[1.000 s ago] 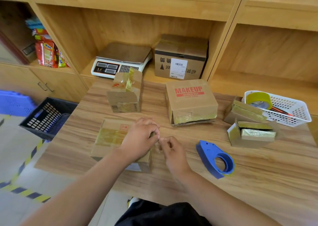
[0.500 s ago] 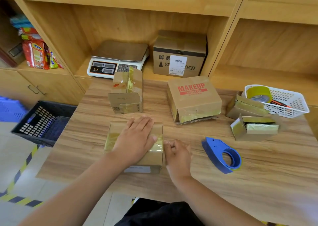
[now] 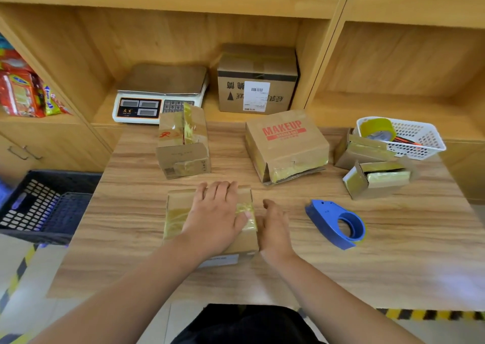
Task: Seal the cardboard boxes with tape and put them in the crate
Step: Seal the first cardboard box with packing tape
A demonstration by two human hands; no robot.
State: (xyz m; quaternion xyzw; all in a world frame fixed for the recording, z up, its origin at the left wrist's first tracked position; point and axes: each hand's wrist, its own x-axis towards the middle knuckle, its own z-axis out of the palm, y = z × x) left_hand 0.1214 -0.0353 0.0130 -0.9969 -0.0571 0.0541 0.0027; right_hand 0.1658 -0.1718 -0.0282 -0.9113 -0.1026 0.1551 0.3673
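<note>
A small cardboard box (image 3: 175, 212) with a strip of yellowish tape across its top lies near the table's front edge. My left hand (image 3: 215, 212) presses flat on its top, fingers straight. My right hand (image 3: 275, 228) lies against the box's right side, fingers fairly straight. A blue tape dispenser (image 3: 337, 224) rests on the table to the right of my hands. Further back stand a taped upright box (image 3: 183, 141), a box marked MAKEUP (image 3: 287, 147) and two small boxes (image 3: 378, 176) at the right. A black crate (image 3: 39, 207) sits on the floor at the left.
A white basket (image 3: 420, 139) with a tape roll (image 3: 378, 130) stands at the table's back right. On the shelf behind are a scale (image 3: 160, 92) and a labelled carton (image 3: 257, 81). Snack packets (image 3: 23, 92) fill the left shelf.
My left hand went from curled fingers at the box's right edge to lying flat on top. My right hand uncurled and now lies along the box's right side.
</note>
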